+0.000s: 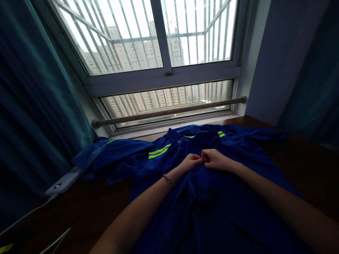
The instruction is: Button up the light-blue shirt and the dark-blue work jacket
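Note:
A blue work jacket [238, 197] with neon yellow-green reflective stripes [159, 151] lies spread over a dark wooden table [87, 208], collar toward the window. My left hand [190, 161], a bead bracelet on its wrist, and my right hand [215, 158] meet at the jacket's front, just below the collar. Both have their fingers curled and pinched on the blue fabric there. What sits between the fingertips is too small to make out.
A white phone [63, 182] with a cable lies at the table's left edge beside the jacket's sleeve. A barred window [159, 53] with a wooden rail [169, 111] is behind the table. Dark teal curtains [31, 106] hang left and right.

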Demonstrator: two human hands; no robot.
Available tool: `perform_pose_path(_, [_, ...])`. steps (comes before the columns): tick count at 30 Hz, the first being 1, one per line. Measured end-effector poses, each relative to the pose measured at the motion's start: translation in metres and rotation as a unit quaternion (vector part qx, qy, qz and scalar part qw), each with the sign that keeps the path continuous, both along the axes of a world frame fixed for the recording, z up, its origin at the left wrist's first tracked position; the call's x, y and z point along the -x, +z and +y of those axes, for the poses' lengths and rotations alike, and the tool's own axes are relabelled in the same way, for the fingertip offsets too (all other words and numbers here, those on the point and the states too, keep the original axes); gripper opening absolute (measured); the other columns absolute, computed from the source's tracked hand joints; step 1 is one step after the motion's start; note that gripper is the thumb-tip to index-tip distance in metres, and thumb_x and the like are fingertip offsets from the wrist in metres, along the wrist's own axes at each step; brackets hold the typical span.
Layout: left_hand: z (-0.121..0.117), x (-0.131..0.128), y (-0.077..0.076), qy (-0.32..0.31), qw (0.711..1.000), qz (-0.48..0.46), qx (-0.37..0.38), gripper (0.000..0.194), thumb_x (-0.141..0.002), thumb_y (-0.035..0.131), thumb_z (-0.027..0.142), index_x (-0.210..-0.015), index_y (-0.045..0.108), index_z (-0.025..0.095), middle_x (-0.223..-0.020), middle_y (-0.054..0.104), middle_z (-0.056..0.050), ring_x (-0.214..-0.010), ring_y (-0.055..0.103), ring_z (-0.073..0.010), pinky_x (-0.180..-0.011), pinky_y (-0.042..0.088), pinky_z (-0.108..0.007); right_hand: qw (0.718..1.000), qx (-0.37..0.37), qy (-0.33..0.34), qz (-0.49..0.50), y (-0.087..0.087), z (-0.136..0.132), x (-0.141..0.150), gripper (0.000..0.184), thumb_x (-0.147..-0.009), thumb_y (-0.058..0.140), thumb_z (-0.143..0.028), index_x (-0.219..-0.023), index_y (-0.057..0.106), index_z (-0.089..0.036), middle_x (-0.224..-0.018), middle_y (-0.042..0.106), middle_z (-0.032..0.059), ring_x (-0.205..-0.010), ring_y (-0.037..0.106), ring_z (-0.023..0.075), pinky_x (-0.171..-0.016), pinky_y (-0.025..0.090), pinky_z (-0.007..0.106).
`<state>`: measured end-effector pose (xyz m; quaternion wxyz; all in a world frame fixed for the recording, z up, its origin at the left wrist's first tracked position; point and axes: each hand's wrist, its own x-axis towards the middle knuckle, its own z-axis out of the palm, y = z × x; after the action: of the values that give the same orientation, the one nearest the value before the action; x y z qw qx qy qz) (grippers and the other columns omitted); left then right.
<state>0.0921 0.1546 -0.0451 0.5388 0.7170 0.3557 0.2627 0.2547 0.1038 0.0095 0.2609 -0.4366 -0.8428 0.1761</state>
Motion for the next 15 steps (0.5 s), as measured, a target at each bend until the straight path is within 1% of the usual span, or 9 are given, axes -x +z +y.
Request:
perform_pose_path(2, [-0.001,0.000,0.002,0.020,0.999,-0.027,0.031,0.041,-0.060,0.061,0.051,-0.055,0.055,0.010,-0.044,0.042,0.004,-0.041,0.030,-0.0044,-0.041,0.021,-0.018,1.000,0.008,0.015,-0.017,0.005,-0.001,-0.003,0.011,-0.059,0.051,-0.008,-0.064,0.049,-0.017,-0.060,0.050,-0.0037,-0.053,0.046,0.0087,-0.047,0.031,0.018])
perform_pose_path(3, [-0.001,0.000,0.003,0.037,0.998,-0.044,0.037,0.043,-0.058,0.062,0.052,-0.054,0.054,0.010,-0.045,0.042,0.004,-0.042,0.031,-0.0044,-0.041,0.021,-0.018,1.000,-0.002,0.016,-0.021,0.005,-0.001,-0.002,0.010,-0.061,0.052,-0.010,-0.066,0.049,-0.018,-0.061,0.051,-0.0035,-0.054,0.046,0.0091,-0.048,0.032,0.018])
perform_pose_path(5, [0.002,0.003,0.005,0.087,0.991,-0.092,0.042,0.044,-0.055,0.063,0.053,-0.055,0.053,0.011,-0.047,0.043,0.004,-0.043,0.033,-0.0048,-0.043,0.024,-0.019,0.999,-0.047,-0.004,-0.025,0.002,0.001,0.003,0.009,-0.067,0.053,-0.014,-0.074,0.051,-0.018,-0.068,0.053,-0.0014,-0.060,0.049,0.0107,-0.053,0.035,0.019])
perform_pose_path(8, [0.011,0.009,0.005,0.164,0.974,-0.154,0.039,0.044,-0.056,0.061,0.054,-0.055,0.049,0.012,-0.048,0.041,0.004,-0.044,0.033,-0.0050,-0.044,0.026,-0.019,0.988,-0.123,-0.062,-0.062,-0.012,0.009,0.017,0.014,-0.077,0.047,-0.018,-0.090,0.052,-0.017,-0.081,0.056,0.0040,-0.068,0.053,0.0138,-0.060,0.037,0.022])
perform_pose_path(11, [0.017,0.014,0.003,0.186,0.969,-0.162,0.024,0.041,-0.059,0.060,0.051,-0.054,0.046,0.013,-0.049,0.039,0.005,-0.045,0.032,-0.0047,-0.045,0.026,-0.019,0.975,-0.171,-0.091,-0.113,-0.029,0.016,0.028,0.019,-0.084,0.037,-0.018,-0.096,0.052,-0.017,-0.083,0.056,0.0070,-0.070,0.054,0.0154,-0.061,0.038,0.024])
perform_pose_path(13, [0.017,0.014,0.001,0.193,0.968,-0.158,0.008,0.038,-0.061,0.060,0.047,-0.053,0.045,0.013,-0.049,0.038,0.005,-0.046,0.031,-0.0048,-0.045,0.025,-0.019,0.969,-0.193,-0.111,-0.109,-0.036,0.018,0.031,0.023,-0.087,0.032,-0.020,-0.097,0.052,-0.016,-0.084,0.056,0.0077,-0.074,0.054,0.0163,-0.064,0.039,0.025])
perform_pose_path(15, [0.014,0.013,0.001,0.197,0.970,-0.139,-0.022,0.037,-0.063,0.058,0.045,-0.051,0.044,0.013,-0.049,0.037,0.005,-0.047,0.030,-0.0051,-0.045,0.023,-0.019,0.967,-0.208,-0.116,-0.088,-0.040,0.018,0.029,0.024,-0.088,0.031,-0.024,-0.098,0.052,-0.017,-0.086,0.056,0.0079,-0.079,0.054,0.0171,-0.068,0.040,0.026])
